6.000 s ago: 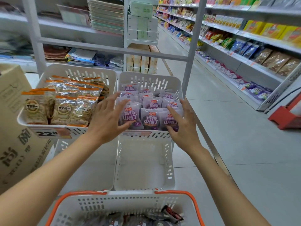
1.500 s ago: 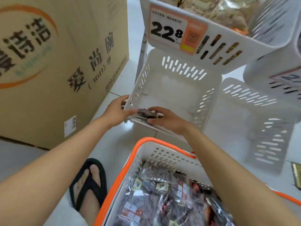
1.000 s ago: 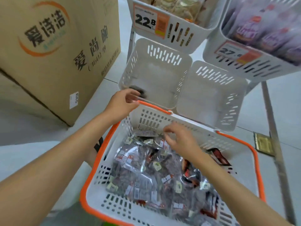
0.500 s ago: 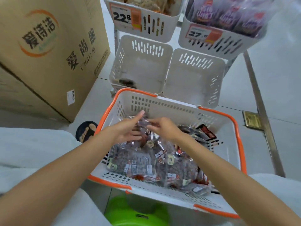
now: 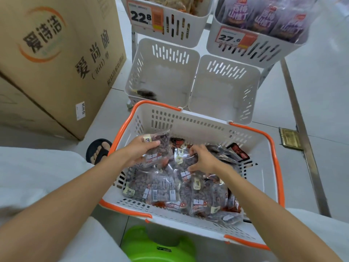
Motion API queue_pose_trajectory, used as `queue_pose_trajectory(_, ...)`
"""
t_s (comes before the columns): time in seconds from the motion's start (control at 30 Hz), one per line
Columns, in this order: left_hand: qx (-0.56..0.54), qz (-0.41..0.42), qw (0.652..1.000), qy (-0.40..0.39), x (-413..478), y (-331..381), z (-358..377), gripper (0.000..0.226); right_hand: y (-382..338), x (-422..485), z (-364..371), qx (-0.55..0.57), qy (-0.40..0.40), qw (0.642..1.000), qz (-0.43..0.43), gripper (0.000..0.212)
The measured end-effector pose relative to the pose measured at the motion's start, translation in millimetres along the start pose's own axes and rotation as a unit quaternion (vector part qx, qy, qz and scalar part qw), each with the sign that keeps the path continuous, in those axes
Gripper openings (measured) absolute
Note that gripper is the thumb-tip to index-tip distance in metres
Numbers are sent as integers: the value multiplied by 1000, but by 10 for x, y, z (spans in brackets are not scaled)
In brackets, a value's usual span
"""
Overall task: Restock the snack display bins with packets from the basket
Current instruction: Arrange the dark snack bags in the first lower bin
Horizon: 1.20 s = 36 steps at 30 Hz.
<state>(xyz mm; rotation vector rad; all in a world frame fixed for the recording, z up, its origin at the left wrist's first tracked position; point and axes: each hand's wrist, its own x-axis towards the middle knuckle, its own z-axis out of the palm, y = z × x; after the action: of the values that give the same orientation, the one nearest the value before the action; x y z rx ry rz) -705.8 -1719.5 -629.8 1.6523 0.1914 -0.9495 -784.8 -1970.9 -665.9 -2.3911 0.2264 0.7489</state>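
Gripping: left hand, one packet | right hand pinching second packet in basket | two lower bins

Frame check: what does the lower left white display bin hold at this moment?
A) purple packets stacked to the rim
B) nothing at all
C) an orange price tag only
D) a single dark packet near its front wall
D: one dark packet lies by the front wall of the lower left bin, and nothing else shows inside it.

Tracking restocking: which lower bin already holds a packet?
The lower left bin, below the 22.8 tag; a dark packet lies inside, the lower right bin shows none.
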Motion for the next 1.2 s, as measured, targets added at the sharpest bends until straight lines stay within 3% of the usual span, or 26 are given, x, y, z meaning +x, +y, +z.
queue_pose_trajectory(0.13, 29, 50, 997, 55, 35, 25, -36, 21, -208, -67, -366, 83, 96, 991, -43, 39)
queue_pose_trajectory(0.27, -32, 38, 997, -57, -87, 257, 71, 53, -624, -76, -547, 178, 129, 968, -124, 42)
queue_pose_trajectory(0.33, -19, 41, 995, -94, -121, 358, 111, 64, -828, -88, -564, 162, 136, 965, -152, 57)
queue_pose_trajectory(0.4, 28, 64, 991, -115, -153, 463, 93, 38, -980, -103, -630, 123, 137, 969, -164, 84)
queue_pose_trajectory(0.47, 76, 79, 987, -114, -155, 607, 30, 24, -1096, -121, -753, 87, 134, 973, -167, 98)
queue_pose_trajectory(0.63, 104, 117, 979, -132, -82, 1155, -299, 31, -1331, 12, -1194, 141, 121, 969, -161, 122)
queue_pose_trajectory(0.77, 42, 136, 976, -164, 121, 1559, -627, 43, -1537, 306, -1565, 202, 119, 961, -144, 129)
queue_pose_trajectory(0.83, 63, 140, 974, -166, 294, 1761, -775, 61, -1613, 486, -1678, 230, 72, 961, -133, 119)
queue_pose_trajectory(0.93, 163, 163, 966, -115, 589, 1994, -936, 61, -1664, 804, -1768, 271, 62, 947, -162, 61)
queue_pose_trajectory(1.0, 227, 193, 952, -65, 797, 2107, -983, 62, -1687, 1067, -1742, 287, 114, 935, -173, 43)
queue_pose_trajectory(1.1, 288, 254, 922, 54, 1145, 2138, -1095, 97, -1656, 1535, -1638, 239, 237, 921, -194, 38)
queue_pose_trajectory(1.2, 297, 225, 918, 138, 1504, 1905, -1326, 116, -1549, 2041, -1480, 157, 338, 907, -196, 32)
